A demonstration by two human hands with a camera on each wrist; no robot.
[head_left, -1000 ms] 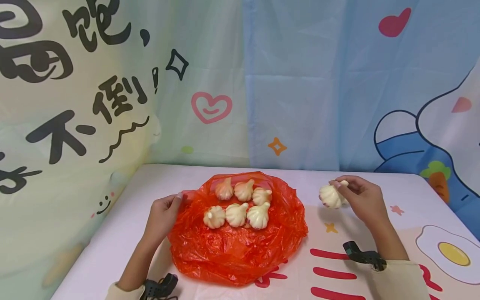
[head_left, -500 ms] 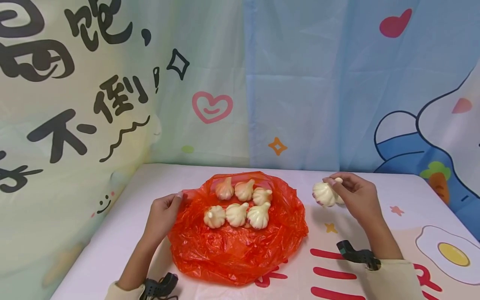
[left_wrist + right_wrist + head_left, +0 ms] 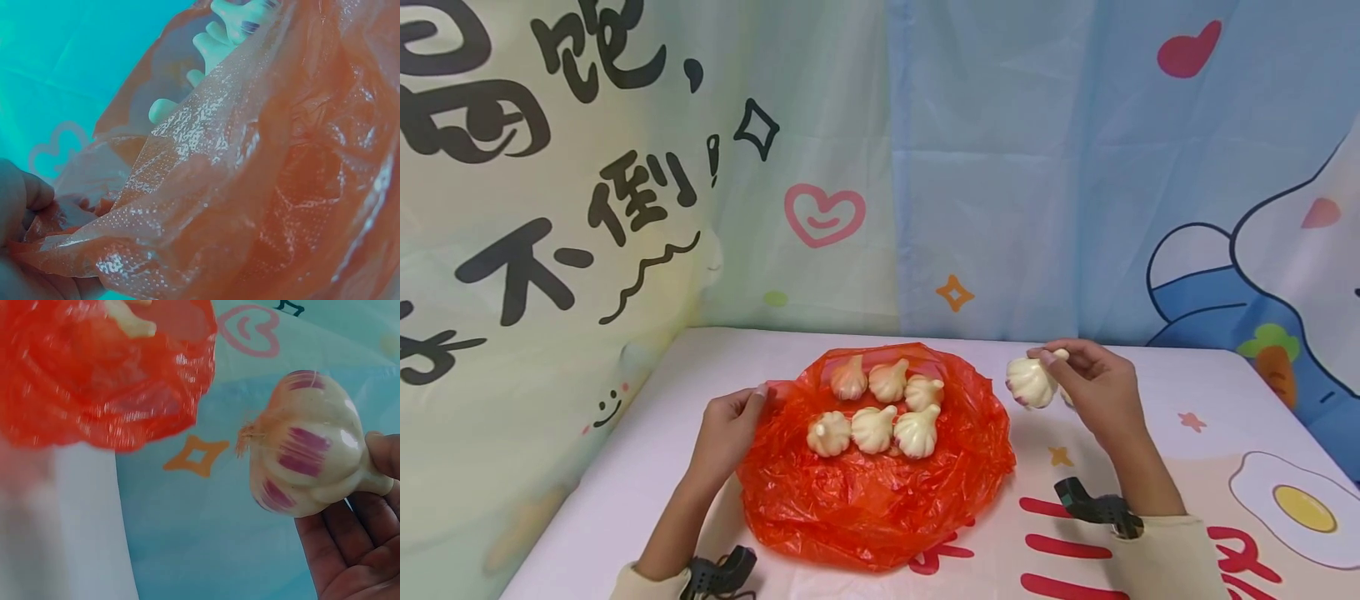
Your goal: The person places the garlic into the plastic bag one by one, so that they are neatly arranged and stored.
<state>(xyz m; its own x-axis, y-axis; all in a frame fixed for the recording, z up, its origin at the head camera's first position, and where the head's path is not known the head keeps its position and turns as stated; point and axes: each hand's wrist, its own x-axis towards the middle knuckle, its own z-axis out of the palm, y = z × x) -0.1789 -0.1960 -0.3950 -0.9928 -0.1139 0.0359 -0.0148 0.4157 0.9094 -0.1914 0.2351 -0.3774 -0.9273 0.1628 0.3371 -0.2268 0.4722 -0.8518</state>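
Observation:
A red plastic bag (image 3: 880,508) lies spread on the table with its mouth open. Inside it, white garlic bulbs (image 3: 872,429) sit in two rows of three. My left hand (image 3: 730,429) pinches the bag's left rim between thumb and fingers; in the left wrist view the crumpled film (image 3: 206,206) hides most of the bulbs. To the right of the bag, my right hand (image 3: 1097,387) holds another garlic bulb (image 3: 1032,383) by its stem, raised over the table. In the right wrist view this bulb (image 3: 306,447) shows purple patches and a root tuft pointing toward the bag.
The white table (image 3: 760,346) has a printed cover, with a fried egg (image 3: 1307,508) and red strokes at the right. A printed curtain (image 3: 985,208) hangs behind the far edge. Each wrist wears a black camera, such as the right wrist camera (image 3: 1097,508).
My right hand has moved left with the garlic bulb, bringing it close to the bag's right side. The left hand and the bag stay where they were.

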